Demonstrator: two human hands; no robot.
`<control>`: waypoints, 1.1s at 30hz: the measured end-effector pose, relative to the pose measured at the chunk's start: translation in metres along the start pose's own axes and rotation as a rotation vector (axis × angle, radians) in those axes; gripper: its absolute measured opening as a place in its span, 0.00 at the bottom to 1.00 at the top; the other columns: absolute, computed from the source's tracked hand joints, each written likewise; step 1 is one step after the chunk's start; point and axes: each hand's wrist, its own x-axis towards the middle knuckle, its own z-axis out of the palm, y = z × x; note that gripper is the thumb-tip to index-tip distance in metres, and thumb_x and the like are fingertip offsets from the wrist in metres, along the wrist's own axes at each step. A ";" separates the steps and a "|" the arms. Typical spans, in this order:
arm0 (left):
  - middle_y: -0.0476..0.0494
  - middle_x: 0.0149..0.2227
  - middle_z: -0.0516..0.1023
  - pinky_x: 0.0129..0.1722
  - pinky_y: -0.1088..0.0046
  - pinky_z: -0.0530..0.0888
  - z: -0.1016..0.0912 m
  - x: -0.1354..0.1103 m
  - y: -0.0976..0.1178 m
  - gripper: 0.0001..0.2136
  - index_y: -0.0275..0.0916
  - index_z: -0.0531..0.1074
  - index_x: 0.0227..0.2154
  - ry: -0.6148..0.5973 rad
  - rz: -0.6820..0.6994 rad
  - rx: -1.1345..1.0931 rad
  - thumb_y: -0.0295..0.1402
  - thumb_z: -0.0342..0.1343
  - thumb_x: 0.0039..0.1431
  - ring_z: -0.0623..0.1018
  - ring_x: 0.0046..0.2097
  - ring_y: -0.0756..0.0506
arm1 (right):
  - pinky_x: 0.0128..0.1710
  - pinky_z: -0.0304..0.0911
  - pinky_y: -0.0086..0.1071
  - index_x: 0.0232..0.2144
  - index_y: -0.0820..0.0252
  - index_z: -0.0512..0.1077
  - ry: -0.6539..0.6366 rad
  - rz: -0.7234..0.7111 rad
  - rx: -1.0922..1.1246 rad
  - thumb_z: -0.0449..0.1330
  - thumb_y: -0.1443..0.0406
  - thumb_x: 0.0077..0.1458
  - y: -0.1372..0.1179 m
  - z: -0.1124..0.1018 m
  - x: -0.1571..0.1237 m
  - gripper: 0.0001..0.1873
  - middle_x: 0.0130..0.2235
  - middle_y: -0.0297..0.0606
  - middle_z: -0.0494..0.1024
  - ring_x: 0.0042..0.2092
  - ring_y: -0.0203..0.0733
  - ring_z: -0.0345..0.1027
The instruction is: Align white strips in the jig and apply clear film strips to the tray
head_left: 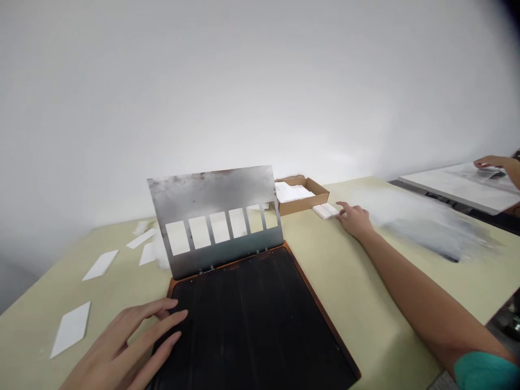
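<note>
At black pad [260,319] edge | left grip [122,346] spread | right grip [353,219] spread beside white tiles [325,211]

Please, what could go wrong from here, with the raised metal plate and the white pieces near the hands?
The raised metal stencil plate is hinged at the black pad, so it might swing down near the left hand. The right hand is right at the white pieces and could knock them. The white-grey smear on the table might soil them.
</note>
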 end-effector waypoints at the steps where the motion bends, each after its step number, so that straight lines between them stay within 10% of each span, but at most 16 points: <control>1: 0.44 0.53 0.79 0.48 0.64 0.84 -0.004 0.002 0.002 0.18 0.58 0.76 0.57 -0.043 0.016 0.004 0.37 0.55 0.67 0.82 0.51 0.40 | 0.56 0.69 0.52 0.59 0.59 0.70 -0.010 0.001 0.007 0.61 0.56 0.68 0.000 0.001 0.001 0.22 0.58 0.45 0.74 0.55 0.50 0.72; 15: 0.39 0.49 0.78 0.49 0.64 0.78 -0.031 0.013 0.026 0.15 0.49 0.76 0.53 -0.011 -0.155 -0.026 0.28 0.54 0.68 0.79 0.49 0.42 | 0.60 0.45 0.59 0.58 0.41 0.70 0.019 0.047 0.143 0.50 0.50 0.60 0.022 0.033 0.009 0.25 0.53 0.51 0.81 0.59 0.66 0.66; 20: 0.35 0.53 0.76 0.57 0.58 0.76 -0.034 0.019 -0.009 0.13 0.42 0.74 0.53 0.045 -0.373 0.100 0.34 0.49 0.72 0.76 0.57 0.37 | 0.61 0.44 0.59 0.58 0.41 0.71 0.118 0.127 0.156 0.46 0.46 0.61 0.019 0.035 0.004 0.29 0.59 0.53 0.76 0.61 0.69 0.63; 24: 0.39 0.53 0.77 0.55 0.54 0.77 -0.029 0.066 -0.067 0.12 0.38 0.74 0.51 -0.206 -0.412 0.091 0.39 0.56 0.72 0.78 0.53 0.40 | 0.62 0.46 0.58 0.60 0.42 0.69 0.159 0.159 0.177 0.43 0.46 0.64 0.008 0.029 0.000 0.30 0.59 0.52 0.75 0.61 0.67 0.63; 28: 0.38 0.56 0.75 0.53 0.55 0.79 -0.004 0.124 -0.115 0.16 0.38 0.72 0.55 -0.421 -0.437 0.031 0.40 0.59 0.71 0.78 0.53 0.41 | 0.64 0.46 0.58 0.60 0.47 0.70 0.158 0.152 0.191 0.41 0.47 0.66 -0.002 0.025 -0.002 0.30 0.60 0.49 0.75 0.60 0.64 0.65; 33: 0.37 0.58 0.74 0.54 0.54 0.78 0.039 0.153 -0.121 0.18 0.37 0.71 0.57 -0.527 -0.435 -0.031 0.40 0.59 0.70 0.78 0.55 0.39 | 0.62 0.51 0.57 0.60 0.49 0.70 0.152 0.155 0.209 0.45 0.48 0.66 -0.002 0.028 0.001 0.28 0.57 0.46 0.76 0.58 0.61 0.68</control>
